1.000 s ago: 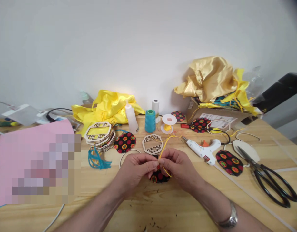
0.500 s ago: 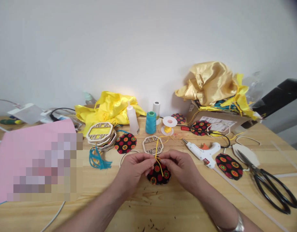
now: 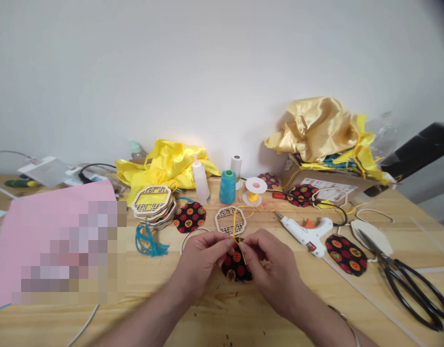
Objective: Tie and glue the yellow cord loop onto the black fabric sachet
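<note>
Thumb and fingertips of my left hand (image 3: 203,258) are pinched on a thin yellow cord (image 3: 235,224). My right hand (image 3: 270,265), close beside it, pinches a strand of the same cord, its fingers closed. Below the fingertips is a round patterned fabric piece (image 3: 236,264), black with red and orange flowers, partly covered by both hands. Just beyond, a wooden lattice frame (image 3: 230,220) lies flat, and the upper part of the cord crosses it. Whether the cord is fixed to the fabric piece is hidden by my fingers.
A white glue gun (image 3: 306,233) and large black scissors (image 3: 410,284) lie at the right. Behind stand a blue thread cone (image 3: 227,187), a yellow cord spool (image 3: 255,191) and a squeeze bottle (image 3: 200,182). Stacked lattice frames (image 3: 153,205) and a pink sheet (image 3: 59,212) are left.
My right hand has turned, its fingertips drawing slightly apart from the left ones along the cord. The view has shifted a little, so everything sits slightly lower and further right.
</note>
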Motion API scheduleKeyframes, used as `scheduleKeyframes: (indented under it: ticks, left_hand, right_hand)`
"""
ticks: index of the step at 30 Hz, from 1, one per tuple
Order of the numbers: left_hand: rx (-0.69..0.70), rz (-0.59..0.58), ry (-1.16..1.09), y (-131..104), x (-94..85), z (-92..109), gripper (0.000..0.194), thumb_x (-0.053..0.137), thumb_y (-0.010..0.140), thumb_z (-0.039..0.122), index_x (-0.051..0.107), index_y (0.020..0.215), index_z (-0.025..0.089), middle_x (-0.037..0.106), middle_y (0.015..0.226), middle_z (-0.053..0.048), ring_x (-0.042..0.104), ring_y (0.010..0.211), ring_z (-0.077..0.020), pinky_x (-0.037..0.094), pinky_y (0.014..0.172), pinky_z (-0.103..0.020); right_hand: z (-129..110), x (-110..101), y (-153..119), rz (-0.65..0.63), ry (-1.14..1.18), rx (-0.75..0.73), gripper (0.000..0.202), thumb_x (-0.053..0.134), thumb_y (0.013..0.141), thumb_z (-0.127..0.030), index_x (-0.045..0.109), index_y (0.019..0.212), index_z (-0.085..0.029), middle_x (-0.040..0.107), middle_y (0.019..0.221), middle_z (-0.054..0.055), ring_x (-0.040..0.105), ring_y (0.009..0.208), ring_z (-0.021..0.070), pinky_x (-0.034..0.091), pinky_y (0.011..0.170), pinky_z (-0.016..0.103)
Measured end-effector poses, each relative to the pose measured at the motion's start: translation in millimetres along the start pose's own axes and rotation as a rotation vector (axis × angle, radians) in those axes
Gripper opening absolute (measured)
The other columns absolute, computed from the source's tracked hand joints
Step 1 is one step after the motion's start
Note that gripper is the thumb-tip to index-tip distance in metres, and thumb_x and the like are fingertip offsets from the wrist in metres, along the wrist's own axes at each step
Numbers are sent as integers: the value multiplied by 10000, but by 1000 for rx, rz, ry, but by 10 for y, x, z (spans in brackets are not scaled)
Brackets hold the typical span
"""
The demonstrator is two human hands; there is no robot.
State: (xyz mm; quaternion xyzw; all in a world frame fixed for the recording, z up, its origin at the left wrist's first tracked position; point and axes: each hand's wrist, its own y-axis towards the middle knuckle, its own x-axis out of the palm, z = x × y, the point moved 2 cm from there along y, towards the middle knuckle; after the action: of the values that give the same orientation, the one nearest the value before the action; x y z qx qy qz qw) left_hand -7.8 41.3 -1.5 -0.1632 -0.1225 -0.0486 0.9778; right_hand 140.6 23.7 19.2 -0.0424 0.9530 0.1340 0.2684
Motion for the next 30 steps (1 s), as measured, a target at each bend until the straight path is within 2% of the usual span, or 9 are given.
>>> scheduleKeyframes:
  ticks: [2, 5, 7, 9, 12, 18, 25, 28, 30]
  left_hand:
    - [0, -9, 10, -16, 8, 21, 92, 693, 667, 223, 699, 650, 133, 598, 515, 11, 392, 439, -46, 285, 444, -179]
    - [-6, -52, 2, -36, 27, 46, 89, 680, 675, 210, 694, 638, 131, 618, 523, 2, 386, 423, -41, 271, 428, -178]
    - [-7, -87, -7, -43, 42, 55, 103, 670, 686, 210, 689, 623, 131, 615, 516, 4, 381, 419, -40, 271, 427, -178]
    - [-7, -109, -5, -46, 54, 60, 123, 665, 692, 214, 684, 607, 128, 611, 516, 4, 375, 418, -37, 271, 428, -177]
    - [-15, -119, -16, -50, 66, 57, 125, 665, 691, 216, 685, 608, 124, 615, 526, 0, 363, 415, -33, 268, 428, -180]
    - [-10, -59, -61, -61, 61, 36, 79, 685, 659, 204, 698, 645, 128, 615, 504, -1, 358, 410, -36, 259, 424, -181]
    - [28, -19, -5, -55, 50, 51, 86, 695, 656, 214, 699, 649, 128, 610, 509, 4, 363, 413, -37, 256, 414, -177]
    - [38, 29, 8, -44, 37, 51, 89, 701, 656, 221, 703, 656, 132, 627, 551, -1, 370, 421, -36, 253, 410, -174]
    - [40, 52, 7, -36, 33, 43, 88, 707, 651, 223, 706, 658, 136, 619, 545, 6, 369, 426, -37, 253, 411, -172]
  right_hand:
    - [71, 16, 40, 10, 157, 139, 166, 484, 844, -305, 588, 813, -180, 600, 732, 25, 523, 661, 136, 404, 596, 248]
    - [162, 63, 114, -50, 486, 354, 223, 570, 778, -352, 620, 886, -163, 646, 804, 43, 568, 710, 149, 450, 649, 265]
    - [180, 91, 138, -99, 614, 438, 250, 635, 717, -360, 644, 851, -149, 657, 762, 39, 574, 676, 145, 455, 633, 262]
    - [174, 101, 137, -112, 641, 469, 245, 668, 681, -363, 652, 770, -136, 648, 675, 29, 559, 612, 131, 444, 586, 248]
    - [154, 97, 119, -83, 610, 462, 243, 677, 669, -366, 639, 693, -128, 633, 622, 22, 542, 577, 118, 433, 561, 239]
    - [121, 83, 110, -112, 591, 434, 248, 661, 684, -371, 623, 686, -125, 627, 622, 24, 536, 561, 112, 437, 555, 245]
    - [103, 54, 124, -116, 562, 435, 244, 646, 688, -358, 613, 698, -117, 626, 645, 40, 542, 576, 123, 442, 560, 254]
    - [88, 40, 106, -74, 460, 369, 209, 618, 723, -337, 615, 719, -128, 615, 654, 34, 532, 583, 125, 436, 554, 250]
    - [46, 29, 80, -35, 337, 267, 160, 584, 760, -298, 614, 720, -146, 601, 655, 22, 520, 595, 122, 421, 551, 238]
